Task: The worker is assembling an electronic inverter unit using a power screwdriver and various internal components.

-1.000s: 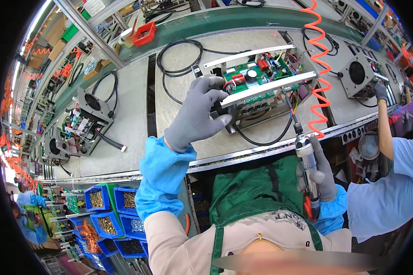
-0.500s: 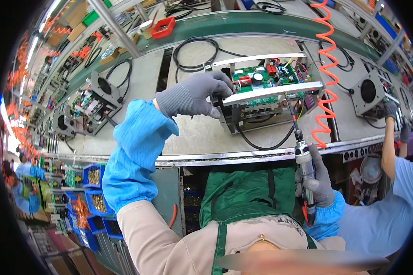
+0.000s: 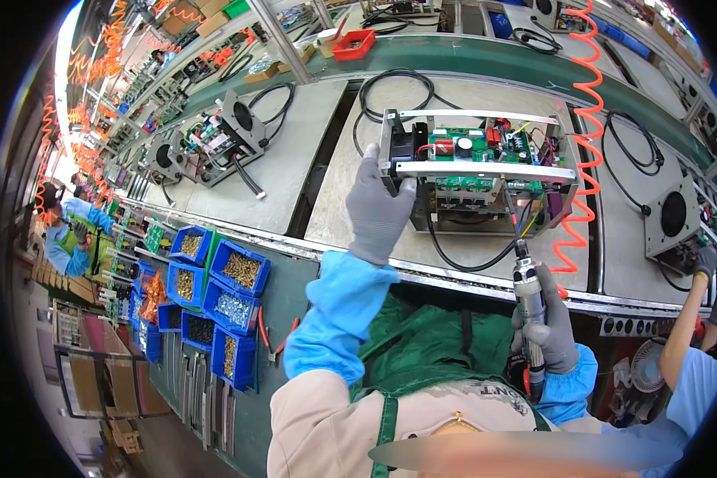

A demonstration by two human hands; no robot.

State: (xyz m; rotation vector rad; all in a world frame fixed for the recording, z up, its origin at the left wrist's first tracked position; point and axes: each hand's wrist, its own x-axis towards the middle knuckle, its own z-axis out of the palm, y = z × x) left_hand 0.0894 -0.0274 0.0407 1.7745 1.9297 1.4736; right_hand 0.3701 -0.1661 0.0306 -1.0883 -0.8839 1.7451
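An open metal chassis (image 3: 486, 170) with a green circuit board (image 3: 474, 145) and silver rails lies in front of me on the metal worktop. My left hand (image 3: 380, 209), in a grey glove, grips the chassis's left end, fingers along its outer side and thumb at the near corner. In my gloved right hand (image 3: 556, 327) is a silver power screwdriver (image 3: 527, 279), its shaft pointing away from me. The long bit reaches up to the near rail; whether it sits in a screw is too small to tell. A black cable (image 3: 464, 268) loops below the chassis.
A coiled orange air hose (image 3: 585, 131) hangs just right of the chassis. Blue bins (image 3: 239, 267) of screws and small hardware stand at my left, near red-handled pliers (image 3: 277, 338). Other chassis units (image 3: 229, 131) sit on both sides. A co-worker's gloved hand (image 3: 705, 261) works at the right.
My left hand has come down from over the chassis's near-left corner to grip its left end. The view has swung left, showing more bins. The right hand still holds the screwdriver at the near rail.
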